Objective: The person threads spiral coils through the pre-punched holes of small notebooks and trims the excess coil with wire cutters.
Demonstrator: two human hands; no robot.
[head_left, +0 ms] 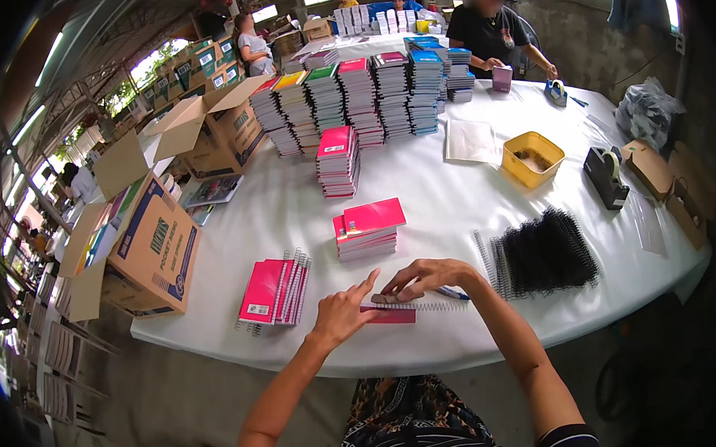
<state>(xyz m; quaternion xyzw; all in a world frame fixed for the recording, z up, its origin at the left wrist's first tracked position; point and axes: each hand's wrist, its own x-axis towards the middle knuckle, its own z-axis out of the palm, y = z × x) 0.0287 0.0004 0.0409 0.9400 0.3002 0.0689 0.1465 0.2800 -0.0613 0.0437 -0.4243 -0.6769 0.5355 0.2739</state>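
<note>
Pink notebook (392,316): lies flat on the white table (274,213), just right of the left hand and on the near side of the right hand's fingers.
Wire coil (443,306): runs along the notebook's far edge, beneath the right hand and out to its right.
Left hand (341,312): partly open, with index finger extended; reaches the notebook's left end; cannot tell whether gripping it.
Right hand (424,279): half closed, grasping a small tan block (386,299) above the coil.
Blue pen (452,293): lies beside the right hand, near the wrist.
Coiled notebooks (267,292): lie left of the left hand.
Black coils (547,252): spread in 1 heap, right of the right hand.
</note>
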